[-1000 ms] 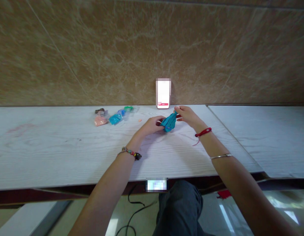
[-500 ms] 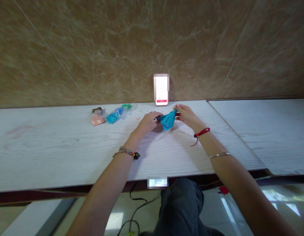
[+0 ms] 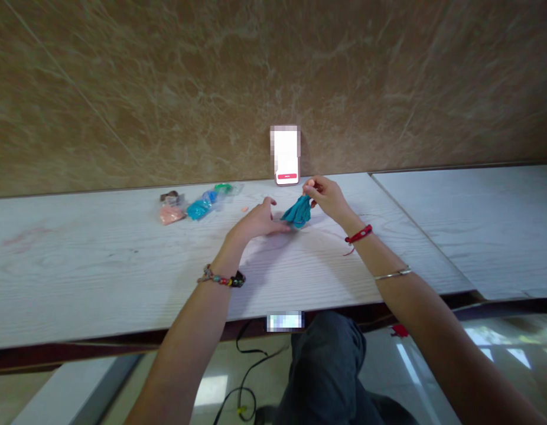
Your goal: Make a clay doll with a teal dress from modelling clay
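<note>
Seen from above, a person works with bare hands over a white wood-grain table (image 3: pixel 100 248) that runs along a brown marbled wall (image 3: pixel 189 88). The right hand (image 3: pixel 327 199) pinches the top of a soft, pleated blue piece (image 3: pixel 299 213), which hangs between the two hands, flaring out below the fingertips. The left hand (image 3: pixel 259 220) is spread wide, thumb well away from the fingers, which reach to the piece's lower left edge; whether they touch it cannot be told. The step in hand appears to be shaping or arranging the folds, and the next move seems to call for a steady pinch at the top and a light touch below, so the pleats are not crushed. A lit phone (image 3: pixel 286 154) leans on the wall just behind the right hand, leaving little room that way. To the left, a small peach scrap (image 3: pixel 244 209) lies near the left hand; farther off are clear packets of blue (image 3: pixel 199 209) and pink material (image 3: pixel 171 214), well out of the way.
</note>
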Demonstrator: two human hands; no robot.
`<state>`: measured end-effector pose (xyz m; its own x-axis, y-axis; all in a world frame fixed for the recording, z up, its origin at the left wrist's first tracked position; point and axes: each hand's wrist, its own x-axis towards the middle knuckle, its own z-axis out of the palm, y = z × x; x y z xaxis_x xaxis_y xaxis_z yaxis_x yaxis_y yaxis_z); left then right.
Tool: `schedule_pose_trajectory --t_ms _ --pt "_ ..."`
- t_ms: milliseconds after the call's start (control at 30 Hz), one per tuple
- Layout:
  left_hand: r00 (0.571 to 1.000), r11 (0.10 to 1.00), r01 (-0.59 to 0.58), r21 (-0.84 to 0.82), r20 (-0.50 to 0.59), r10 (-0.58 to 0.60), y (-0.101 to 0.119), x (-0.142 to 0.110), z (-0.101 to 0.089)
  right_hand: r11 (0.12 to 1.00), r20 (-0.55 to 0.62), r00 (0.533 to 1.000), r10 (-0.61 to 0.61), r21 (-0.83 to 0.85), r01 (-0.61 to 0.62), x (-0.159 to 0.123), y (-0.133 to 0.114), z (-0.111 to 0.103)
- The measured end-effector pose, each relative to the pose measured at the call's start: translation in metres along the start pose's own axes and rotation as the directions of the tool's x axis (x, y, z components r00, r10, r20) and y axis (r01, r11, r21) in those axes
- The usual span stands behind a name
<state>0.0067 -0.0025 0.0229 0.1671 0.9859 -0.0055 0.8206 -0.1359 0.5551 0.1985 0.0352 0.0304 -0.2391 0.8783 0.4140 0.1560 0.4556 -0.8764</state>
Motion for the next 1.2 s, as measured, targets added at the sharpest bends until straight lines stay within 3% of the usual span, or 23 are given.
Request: schedule_pose_trajectory --t_ms 67,200,333,533,667,833,1033,1200 --pt "0.999 0.996 -0.032 -0.087 0.001 0.032 0.003 0.002 0.007 1.000 -0.029 0.999 0.026 0.009 -0.025 0.000 -0.001 0.001" --pt "0.986 0.968 -0.134 -0.212 -0.124 0.110 0.008 0.009 0.021 0.988 -0.071 0.988 0.134 0.085 -0.128 0.000 -0.004 0.001" --pt "0.985 0.934 -0.172 -0.313 -0.066 0.159 0.008 0.013 0.025 0.967 -0.074 0.973 0.220 0.152 -0.207 0.000 -0.004 0.000" --pt "0.969 0.889 -0.243 -0.388 -0.055 0.241 0.004 0.016 0.027 0.957 -0.084 0.967 0.241 0.189 -0.222 0.001 -0.001 -0.002" --pt "0.963 0.921 -0.267 -0.282 -0.100 0.248 0.006 0.015 0.026 0.949 -0.066 0.966 0.251 0.211 -0.232 0.001 0.004 -0.003" --pt "0.963 0.971 -0.237 -0.024 -0.138 0.231 0.012 0.012 0.021 0.950 0.017 0.972 0.234 0.207 -0.232 -0.001 0.003 -0.005" --pt "0.956 0.945 -0.248 0.213 -0.104 0.274 0.006 0.013 0.015 0.998 0.213 0.975 0.056 0.029 -0.063 -0.004 -0.001 -0.001" --pt "0.941 0.914 -0.288 0.286 -0.092 0.325 -0.008 0.019 0.014 0.998 0.213 0.977 -0.025 -0.057 0.038 -0.006 0.007 0.008"
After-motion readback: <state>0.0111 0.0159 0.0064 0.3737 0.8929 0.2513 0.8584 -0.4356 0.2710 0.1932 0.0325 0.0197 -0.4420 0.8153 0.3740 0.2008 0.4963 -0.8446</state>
